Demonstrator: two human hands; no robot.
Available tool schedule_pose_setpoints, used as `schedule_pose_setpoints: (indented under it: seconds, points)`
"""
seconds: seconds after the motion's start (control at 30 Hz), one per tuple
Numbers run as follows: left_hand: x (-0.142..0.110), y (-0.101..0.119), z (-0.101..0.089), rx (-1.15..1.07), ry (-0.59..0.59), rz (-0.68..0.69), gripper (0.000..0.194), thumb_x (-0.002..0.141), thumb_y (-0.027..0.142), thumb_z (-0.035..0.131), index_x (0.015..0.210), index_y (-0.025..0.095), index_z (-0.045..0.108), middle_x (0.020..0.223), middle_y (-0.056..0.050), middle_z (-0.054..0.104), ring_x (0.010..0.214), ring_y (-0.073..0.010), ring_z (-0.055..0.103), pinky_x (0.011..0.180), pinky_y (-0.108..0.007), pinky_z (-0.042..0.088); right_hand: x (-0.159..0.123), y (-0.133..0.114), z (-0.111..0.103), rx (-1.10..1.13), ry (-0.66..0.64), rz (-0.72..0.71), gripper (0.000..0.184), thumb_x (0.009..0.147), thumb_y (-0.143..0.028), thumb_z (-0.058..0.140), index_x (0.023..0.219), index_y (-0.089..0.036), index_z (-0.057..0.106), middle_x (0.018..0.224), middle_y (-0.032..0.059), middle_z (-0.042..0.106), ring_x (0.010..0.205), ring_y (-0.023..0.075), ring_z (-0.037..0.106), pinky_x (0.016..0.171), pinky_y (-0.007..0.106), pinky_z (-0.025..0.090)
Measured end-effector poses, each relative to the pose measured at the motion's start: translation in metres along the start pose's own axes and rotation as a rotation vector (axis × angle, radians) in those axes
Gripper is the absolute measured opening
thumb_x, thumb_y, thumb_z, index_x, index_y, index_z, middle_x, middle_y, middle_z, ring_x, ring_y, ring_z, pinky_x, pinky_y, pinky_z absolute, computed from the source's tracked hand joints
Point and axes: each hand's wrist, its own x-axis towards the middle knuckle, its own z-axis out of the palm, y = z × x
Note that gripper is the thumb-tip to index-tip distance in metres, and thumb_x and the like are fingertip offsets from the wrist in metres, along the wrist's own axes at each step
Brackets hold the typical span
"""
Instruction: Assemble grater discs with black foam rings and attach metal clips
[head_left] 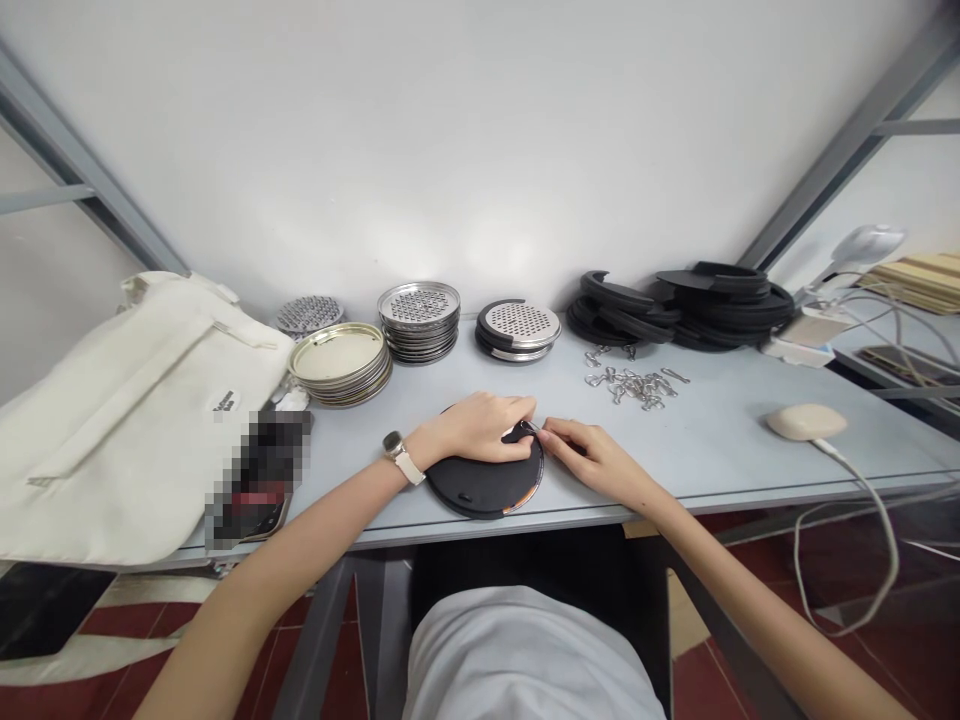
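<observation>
A round black disc (484, 484) lies flat near the front edge of the grey table (720, 440). My left hand (480, 425) presses down on its upper part, fingers curled over the rim. My right hand (589, 452) sits just to the disc's right and pinches a small metal clip (530, 428) against the disc's edge, where the two hands meet. A watch with a pale strap is on my left wrist. Whatever lies under my left fingers is hidden.
Along the wall stand stacks of perforated metal discs (419, 318), gold-rimmed lids (340, 362), one perforated disc on black rings (519, 329) and piles of black rings (682, 305). Loose metal clips (634, 383) lie mid-table. A white bag (127, 410) is left, a mouse (806, 421) right.
</observation>
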Motion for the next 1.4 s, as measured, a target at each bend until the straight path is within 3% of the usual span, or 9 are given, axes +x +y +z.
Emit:
schedule_pose_setpoints:
  seconds: [0.5, 0.8, 1.4]
  points:
    - [0.0001, 0.0008, -0.0004, 0.031, -0.009, 0.008, 0.017, 0.087, 0.036, 0.047, 0.092, 0.019, 0.048, 0.085, -0.004, 0.063, 0.070, -0.0185, 0.058, 0.060, -0.029, 0.036, -0.0002, -0.0005, -0.0021, 0.028, 0.016, 0.043, 0.036, 0.096, -0.042, 0.032, 0.069, -0.020, 0.042, 0.061, -0.0036, 0.045, 0.058, 0.0116, 0.042, 0.058, 0.024, 0.036]
    - [0.0006, 0.0012, 0.0003, 0.048, 0.004, 0.012, 0.013, 0.086, 0.033, 0.046, 0.089, 0.019, 0.047, 0.081, -0.002, 0.062, 0.066, -0.0174, 0.056, 0.057, -0.029, 0.033, -0.0009, -0.0011, 0.0040, -0.153, 0.035, -0.065, 0.029, 0.098, -0.033, 0.031, 0.077, -0.021, 0.047, 0.070, 0.0011, 0.054, 0.068, 0.0164, 0.050, 0.067, 0.028, 0.038]
    - [0.0008, -0.0008, 0.0017, 0.033, 0.005, 0.022, 0.016, 0.087, 0.035, 0.046, 0.090, 0.019, 0.046, 0.083, -0.003, 0.062, 0.068, -0.0177, 0.056, 0.058, -0.028, 0.032, -0.0018, -0.0014, 0.0026, -0.091, 0.064, 0.002, 0.029, 0.097, -0.035, 0.032, 0.072, -0.022, 0.040, 0.064, -0.0018, 0.049, 0.059, 0.0135, 0.048, 0.060, 0.025, 0.035]
